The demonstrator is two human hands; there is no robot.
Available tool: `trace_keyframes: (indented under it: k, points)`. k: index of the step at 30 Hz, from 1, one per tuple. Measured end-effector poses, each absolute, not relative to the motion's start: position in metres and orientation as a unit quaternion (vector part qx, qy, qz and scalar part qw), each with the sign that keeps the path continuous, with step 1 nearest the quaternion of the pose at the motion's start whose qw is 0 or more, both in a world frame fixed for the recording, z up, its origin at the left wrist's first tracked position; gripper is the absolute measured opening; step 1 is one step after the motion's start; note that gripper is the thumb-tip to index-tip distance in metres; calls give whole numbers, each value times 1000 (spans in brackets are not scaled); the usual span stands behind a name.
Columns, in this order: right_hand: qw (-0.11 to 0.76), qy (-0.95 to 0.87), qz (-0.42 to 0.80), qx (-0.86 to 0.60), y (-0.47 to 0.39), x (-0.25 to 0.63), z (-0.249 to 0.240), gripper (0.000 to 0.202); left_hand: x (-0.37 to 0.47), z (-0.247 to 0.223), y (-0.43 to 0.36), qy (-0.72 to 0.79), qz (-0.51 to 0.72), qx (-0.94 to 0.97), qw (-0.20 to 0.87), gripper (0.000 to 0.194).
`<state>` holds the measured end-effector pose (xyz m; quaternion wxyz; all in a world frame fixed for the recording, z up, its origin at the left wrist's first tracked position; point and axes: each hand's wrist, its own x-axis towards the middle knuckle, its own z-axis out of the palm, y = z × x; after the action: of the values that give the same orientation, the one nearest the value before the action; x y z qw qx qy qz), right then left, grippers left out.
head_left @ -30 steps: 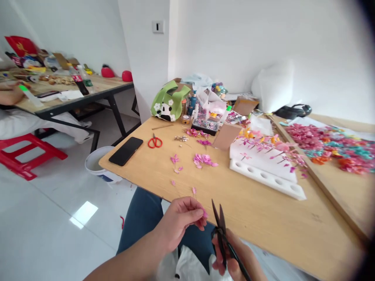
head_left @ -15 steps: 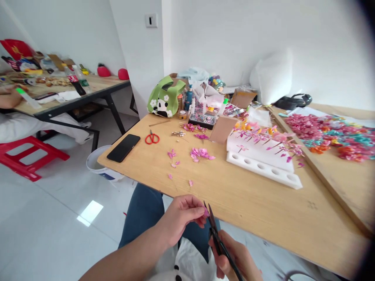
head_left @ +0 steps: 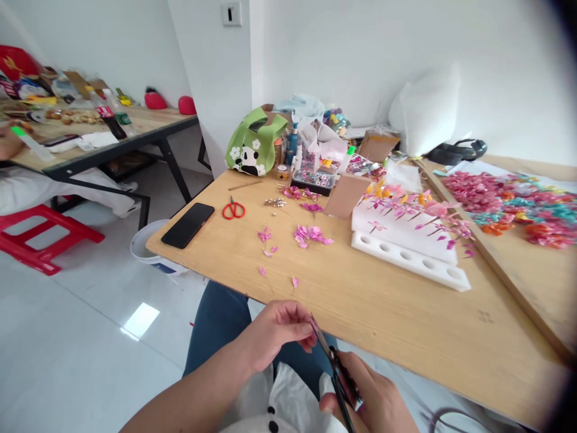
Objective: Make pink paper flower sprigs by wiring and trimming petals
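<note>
Black metal scissors (head_left: 333, 356) in the right hand (head_left: 372, 385) have their blades nearly together, no longer spread as earlier, and reach the fingertips of the left hand (head_left: 279, 332), which pinch a small pink petal (head_left: 314, 325) beyond the near edge of the smooth tan wooden table (head_left: 360, 313). Ruffled pink blossoms (head_left: 311, 235) lie between its left edge and a white foam block (head_left: 395, 254) with round holes. White walls (head_left: 342, 48), glossy pale floor (head_left: 90, 355)
</note>
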<state>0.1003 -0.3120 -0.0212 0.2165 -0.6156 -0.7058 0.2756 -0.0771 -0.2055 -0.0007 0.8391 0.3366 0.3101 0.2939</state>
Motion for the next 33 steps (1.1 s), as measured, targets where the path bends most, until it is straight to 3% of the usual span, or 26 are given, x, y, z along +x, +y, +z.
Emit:
trace_keyframes:
  k: [10, 33]
  points:
    - [211, -756, 122, -608, -317, 102, -24, 29, -77, -9, -205, 286, 286, 354, 843, 25]
    - [216, -768, 97, -595, -320, 104, -21, 30, -74, -9, -205, 274, 285, 366, 842, 30]
